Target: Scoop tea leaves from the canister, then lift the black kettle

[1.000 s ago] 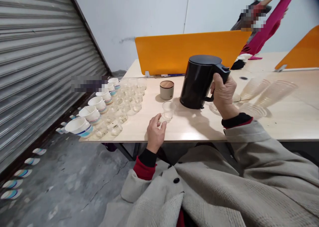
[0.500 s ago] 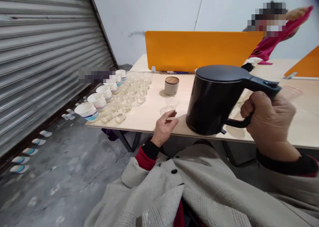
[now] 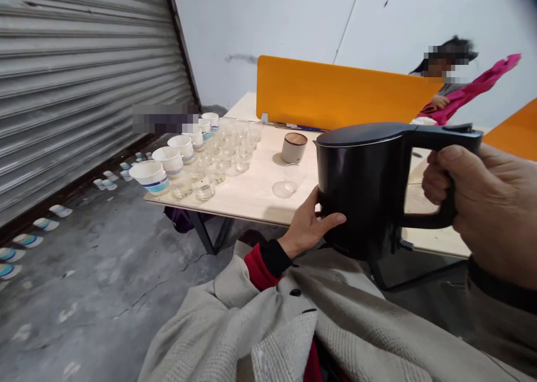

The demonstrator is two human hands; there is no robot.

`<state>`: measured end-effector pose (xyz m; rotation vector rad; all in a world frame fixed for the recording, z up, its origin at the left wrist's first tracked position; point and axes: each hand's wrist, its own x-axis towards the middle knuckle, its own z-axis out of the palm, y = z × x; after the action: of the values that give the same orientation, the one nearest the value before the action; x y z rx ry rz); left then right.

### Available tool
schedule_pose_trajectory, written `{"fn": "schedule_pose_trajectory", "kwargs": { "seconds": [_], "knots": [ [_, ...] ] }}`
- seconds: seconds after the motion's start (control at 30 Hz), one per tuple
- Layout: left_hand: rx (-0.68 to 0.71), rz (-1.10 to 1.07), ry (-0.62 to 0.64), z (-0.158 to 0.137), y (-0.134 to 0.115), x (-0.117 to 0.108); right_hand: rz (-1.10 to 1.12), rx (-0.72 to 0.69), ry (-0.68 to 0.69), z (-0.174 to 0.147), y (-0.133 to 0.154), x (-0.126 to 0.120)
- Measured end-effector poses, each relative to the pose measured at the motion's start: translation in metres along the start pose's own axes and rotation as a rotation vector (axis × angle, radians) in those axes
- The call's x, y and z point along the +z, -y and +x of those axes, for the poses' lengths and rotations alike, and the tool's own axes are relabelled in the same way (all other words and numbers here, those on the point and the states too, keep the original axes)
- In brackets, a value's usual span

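Note:
My right hand is wrapped around the handle of a black electric kettle, its lid closed. The kettle is held up at the table's front edge, nearly upright. At the kettle's lower left side is my left hand, thumb across the front and the other fingers partly hidden at its edge; it cups the body. Just beyond that hand, a clear plastic cup stands alone on the table. Behind it sits a pale canister with a wooden lid.
Several clear cups with pale liquid stand in rows on the table's left. White paper cups line its left edge; more paper cups are on the floor. An orange divider crosses the table. Beyond it, a person holds pink cloth.
The kettle has come nearer to me and slightly lower, with my right hand. My left hand has moved right, from beside the clear cup to the kettle's side. The other person's pink cloth has lowered.

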<state>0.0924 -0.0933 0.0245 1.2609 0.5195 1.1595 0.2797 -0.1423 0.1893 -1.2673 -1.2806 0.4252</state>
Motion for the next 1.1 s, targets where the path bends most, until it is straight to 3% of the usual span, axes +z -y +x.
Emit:
{"fn": "schedule_pose_trajectory", "kwargs": {
  "seconds": [0.1, 0.2, 0.47, 0.77, 1.1],
  "knots": [
    [-0.029, -0.065, -0.015, -0.004, 0.002, 0.005, -0.096, 0.014, 0.117, 0.008, 0.009, 0.002],
    [-0.020, -0.078, -0.034, -0.006, 0.003, 0.009, -0.096, 0.028, 0.149, 0.013, 0.017, 0.007],
    [-0.007, -0.099, -0.065, -0.009, 0.005, 0.010, -0.046, 0.121, 0.128, 0.019, 0.031, 0.022],
    [-0.009, -0.200, -0.053, -0.009, 0.009, 0.012, -0.029, 0.107, 0.161, 0.020, 0.032, 0.026],
    [-0.006, -0.150, -0.055, -0.011, 0.008, 0.013, -0.062, 0.081, 0.199, 0.021, 0.032, 0.026]
  ]
}}
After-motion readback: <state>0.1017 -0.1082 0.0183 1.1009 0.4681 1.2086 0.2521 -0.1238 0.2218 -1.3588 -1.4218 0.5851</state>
